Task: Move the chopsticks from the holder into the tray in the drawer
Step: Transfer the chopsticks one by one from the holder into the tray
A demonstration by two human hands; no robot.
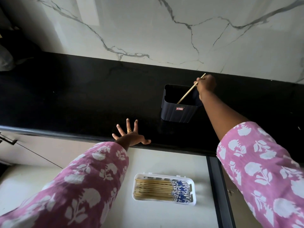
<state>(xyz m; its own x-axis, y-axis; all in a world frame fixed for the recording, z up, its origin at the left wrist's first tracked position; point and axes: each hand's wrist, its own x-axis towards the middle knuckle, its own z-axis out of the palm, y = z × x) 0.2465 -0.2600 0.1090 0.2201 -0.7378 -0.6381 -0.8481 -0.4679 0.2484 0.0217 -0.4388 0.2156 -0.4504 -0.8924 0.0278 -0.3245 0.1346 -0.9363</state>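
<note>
Our right hand (206, 83) is pinching a single wooden chopstick (189, 90) near its upper end, and we are reaching well forward over the black tabletop (82, 96) to do it, while our left hand (131, 134) is resting flat and spread on the tabletop's near edge, gripping nothing. We are holding the chopstick tilted: its long axis is running diagonally, the top end poking out above our fingers toward the marble wall (164, 30), the lower tip slanting down to the left inside the dark holder (178, 106). No other sticks are showing in the holder, though its inside is too dark to be sure. The white tray (195, 191) is lying in the open drawer (156, 162) below the tabletop edge, nearer to us and a little left of the right hand. In it the other chopsticks (158, 189) are lying flat, side by side, long axes left to right, patterned blue ends all to the right. We are judging that this stick needs lifting clear, then turning level to match them
</note>
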